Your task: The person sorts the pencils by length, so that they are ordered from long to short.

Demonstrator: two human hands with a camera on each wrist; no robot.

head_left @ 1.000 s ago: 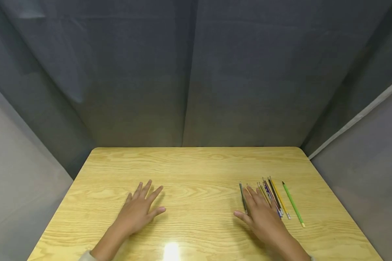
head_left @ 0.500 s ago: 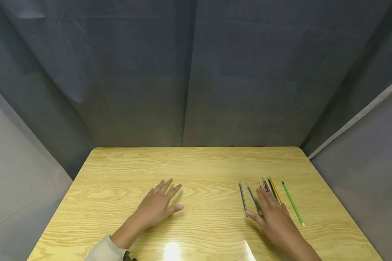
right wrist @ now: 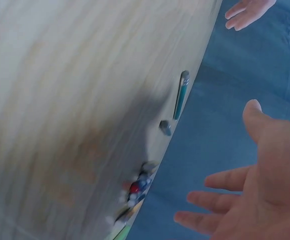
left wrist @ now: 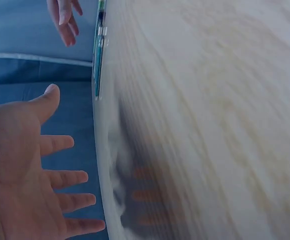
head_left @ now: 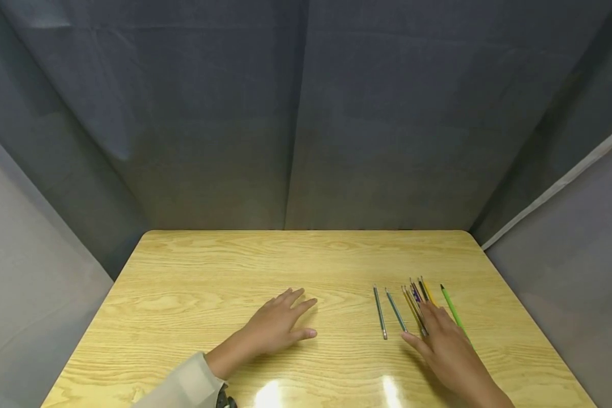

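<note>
Lower right of the head view: the right hand [head_left: 446,351], fingers straight and holding nothing, lies over the near ends of the pencils [head_left: 413,306] (two grey ones sit just left of its thumb). The left hand [head_left: 277,326], flat and relaxed, rests mid-frame on the table [head_left: 194,283], well apart from them.

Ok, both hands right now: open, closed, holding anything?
Left hand: open, fingers spread, holding nothing.
Right hand: open, fingers straight over the pencils, gripping none.
</note>
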